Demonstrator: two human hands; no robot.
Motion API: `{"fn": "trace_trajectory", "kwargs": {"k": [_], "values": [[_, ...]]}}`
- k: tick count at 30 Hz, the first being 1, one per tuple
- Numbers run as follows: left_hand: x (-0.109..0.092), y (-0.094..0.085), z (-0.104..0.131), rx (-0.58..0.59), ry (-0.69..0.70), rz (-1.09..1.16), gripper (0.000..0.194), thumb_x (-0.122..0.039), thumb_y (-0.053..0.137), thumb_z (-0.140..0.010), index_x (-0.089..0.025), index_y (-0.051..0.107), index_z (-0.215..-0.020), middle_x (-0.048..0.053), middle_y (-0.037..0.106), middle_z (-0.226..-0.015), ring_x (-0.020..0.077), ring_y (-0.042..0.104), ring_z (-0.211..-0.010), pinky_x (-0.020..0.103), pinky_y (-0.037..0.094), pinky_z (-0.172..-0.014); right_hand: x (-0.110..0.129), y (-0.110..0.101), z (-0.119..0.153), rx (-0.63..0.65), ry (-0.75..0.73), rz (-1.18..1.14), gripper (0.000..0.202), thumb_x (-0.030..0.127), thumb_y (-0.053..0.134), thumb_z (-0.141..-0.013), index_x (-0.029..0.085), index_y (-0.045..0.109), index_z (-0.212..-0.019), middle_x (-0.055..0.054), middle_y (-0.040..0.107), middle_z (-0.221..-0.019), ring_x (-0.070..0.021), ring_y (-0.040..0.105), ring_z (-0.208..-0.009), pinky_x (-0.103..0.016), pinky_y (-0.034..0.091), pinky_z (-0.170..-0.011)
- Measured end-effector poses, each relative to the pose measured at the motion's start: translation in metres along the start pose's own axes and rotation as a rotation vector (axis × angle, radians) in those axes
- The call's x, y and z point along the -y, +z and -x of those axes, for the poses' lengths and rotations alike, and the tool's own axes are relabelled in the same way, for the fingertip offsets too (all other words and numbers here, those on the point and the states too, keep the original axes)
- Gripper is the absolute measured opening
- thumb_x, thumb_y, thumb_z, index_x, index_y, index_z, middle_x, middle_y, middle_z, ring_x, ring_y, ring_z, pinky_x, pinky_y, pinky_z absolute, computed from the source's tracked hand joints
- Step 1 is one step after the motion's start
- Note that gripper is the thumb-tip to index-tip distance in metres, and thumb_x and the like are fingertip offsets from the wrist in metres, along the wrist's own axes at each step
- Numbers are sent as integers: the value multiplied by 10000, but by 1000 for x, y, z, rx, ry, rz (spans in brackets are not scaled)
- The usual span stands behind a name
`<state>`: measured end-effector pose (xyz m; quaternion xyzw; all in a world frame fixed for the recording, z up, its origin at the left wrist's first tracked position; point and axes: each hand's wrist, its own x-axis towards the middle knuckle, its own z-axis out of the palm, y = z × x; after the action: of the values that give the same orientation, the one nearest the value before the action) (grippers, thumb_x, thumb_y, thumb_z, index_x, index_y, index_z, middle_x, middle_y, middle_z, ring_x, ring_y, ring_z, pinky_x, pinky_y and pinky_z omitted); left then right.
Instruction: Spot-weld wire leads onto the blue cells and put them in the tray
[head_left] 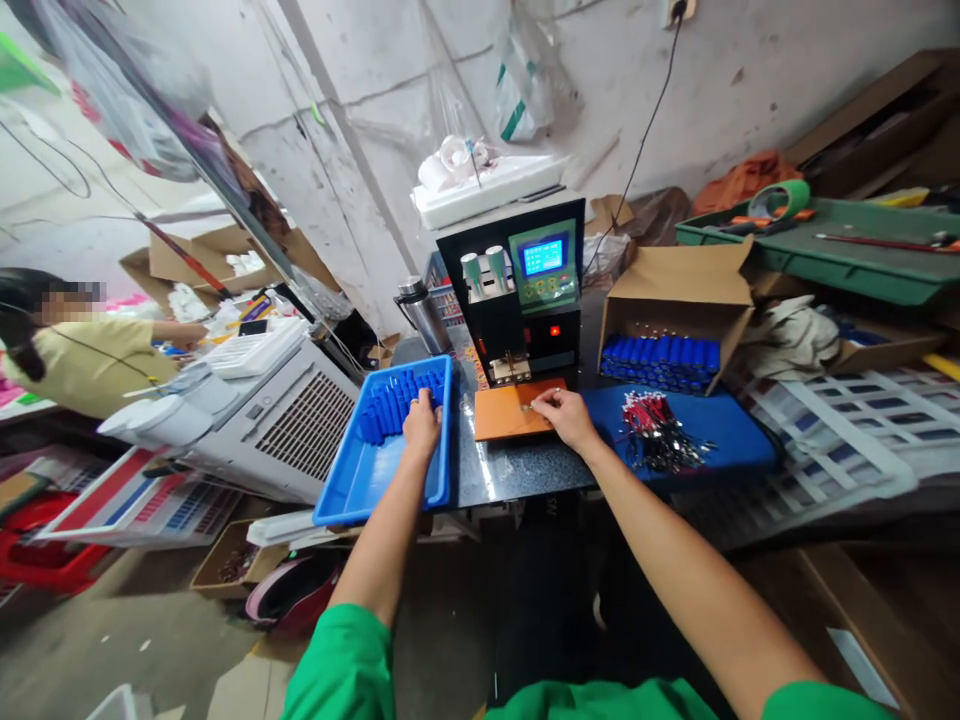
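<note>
My left hand reaches into a blue plastic tray, its fingers curled around a blue cylindrical battery cell at the right end of the standing cells. The fingertips are partly hidden. Over an orange board, my right hand pinches with thumb and forefinger; what sits between them is too small to make out. Just behind the board stands a black spot welder with a lit blue screen. Its electrodes are above the board's back edge.
Right of the board, a bundle of red and black wires lies on a blue surface. Behind it, a cardboard box holds blue cells. A steel flask stands behind the tray. Another person sits far left, beyond an air cooler.
</note>
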<state>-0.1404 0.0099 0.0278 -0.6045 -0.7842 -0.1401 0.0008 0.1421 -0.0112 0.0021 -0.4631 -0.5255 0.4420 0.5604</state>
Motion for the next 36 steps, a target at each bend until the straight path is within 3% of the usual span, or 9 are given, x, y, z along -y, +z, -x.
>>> {"fn": "trace_trajectory", "kwargs": {"k": [4, 9, 11, 15, 17, 21, 26, 36], "values": [[3, -3, 1, -46, 25, 123, 259, -252, 550, -882, -214, 543, -1138, 105, 671, -1053, 259, 655, -954, 334, 480, -790, 2, -1, -2, -13, 32, -72, 268, 442, 693, -650, 181, 636, -658, -13, 611, -575, -165, 557, -551, -287, 436, -555], [-4, -21, 1, -340, 52, 468, 309, -264, 647, -830, -180, 563, -1115, 58, 683, -992, 192, 643, -834, 326, 494, -826, 3, -4, -7, -80, 93, -207, 295, 456, 700, -621, 177, 610, -653, 7, 575, -547, -132, 521, -500, -258, 422, -503], [-18, -24, 4, -373, 92, 609, 360, -324, 670, -821, -172, 581, -1134, 50, 687, -975, 179, 646, -832, 320, 505, -826, 4, -5, -9, -118, 115, -254, 310, 468, 701, -616, 180, 599, -662, 8, 572, -555, -130, 523, -502, -252, 425, -495], [-65, -11, 20, -114, 244, 990, 410, -391, 748, -718, -149, 658, -1036, 43, 701, -828, 174, 672, -746, 303, 532, -738, 4, -4, -11, -129, 135, -252, 307, 480, 677, -612, 191, 587, -662, 19, 546, -540, -129, 511, -503, -251, 418, -495], [-89, 2, 28, -15, 271, 1034, 405, -388, 756, -685, -140, 676, -995, 50, 711, -818, 172, 673, -715, 294, 531, -698, 6, -3, -11, -119, 135, -240, 300, 480, 666, -611, 195, 587, -660, 20, 542, -535, -131, 508, -503, -252, 412, -495], [-119, 19, 38, 54, 314, 985, 296, -362, 701, -724, -145, 692, -925, 46, 715, -799, 162, 657, -695, 272, 516, -660, 8, -3, -11, -99, 115, -244, 269, 450, 660, -614, 192, 586, -632, 18, 545, -536, -127, 499, -503, -246, 395, -489], [-126, 24, 37, 123, 350, 1015, 212, -345, 679, -733, -166, 657, -844, 35, 703, -772, 166, 650, -697, 279, 519, -672, 6, -1, -13, -84, 83, -251, 243, 422, 660, -626, 190, 588, -633, 23, 540, -529, -123, 487, -496, -242, 383, -479], [-130, 29, 44, 86, 336, 1072, 213, -377, 670, -761, -179, 647, -837, 13, 656, -736, 144, 575, -652, 261, 473, -628, 6, 0, -18, -99, 119, -203, 258, 431, 677, -662, 188, 594, -684, 2, 594, -570, -139, 554, -526, -242, 435, -491]]}}
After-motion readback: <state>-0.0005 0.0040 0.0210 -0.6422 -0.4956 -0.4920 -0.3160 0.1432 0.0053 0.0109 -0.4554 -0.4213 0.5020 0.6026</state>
